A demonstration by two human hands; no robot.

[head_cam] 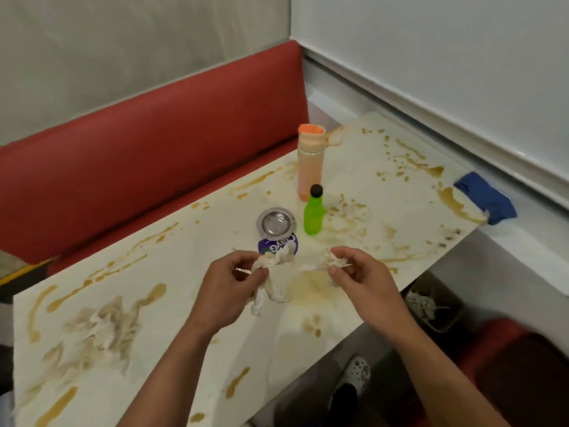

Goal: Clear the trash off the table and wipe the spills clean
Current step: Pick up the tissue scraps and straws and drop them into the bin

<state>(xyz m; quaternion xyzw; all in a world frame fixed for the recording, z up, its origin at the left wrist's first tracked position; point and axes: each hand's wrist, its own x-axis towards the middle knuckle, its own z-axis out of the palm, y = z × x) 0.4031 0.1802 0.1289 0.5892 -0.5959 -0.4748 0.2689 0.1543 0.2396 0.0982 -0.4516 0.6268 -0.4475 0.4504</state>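
Two hands work above the middle of the counter (172, 272), near its front edge. The left hand (229, 291) pinches a crumpled, stained tissue (271, 282) between thumb and fingertips; its twisted tail hangs down past the palm, so its long axis runs roughly from the counter's far side toward the near side. The right hand (360, 278) pinches a second, smaller wad of tissue (328, 261) in a closed grip. Whether the two wads are joined between the hands cannot be told.

A third tissue (101, 328), soaked and spread flat, lies on the counter toward its left end, amid brown smears. Brown spills (452, 201) streak the surface from end to end, heaviest near the right end.

Four containers stand on the counter, all toward the back edge. A tall orange bottle (310, 163) stands upright with its lid on. Just in front of it is a small green bottle (314, 212) with a black cap, also upright. Beside that sits a shallow metal dish (276, 224), nothing plainly in it, resting partly on a purple round tub (281, 246) with white lettering.

A blue cloth (486, 198) hangs over the counter's far right corner. On the floor past the right edge stands a bin (437, 306) holding pale crumpled scraps. A red bench (147, 155) runs behind the back edge.
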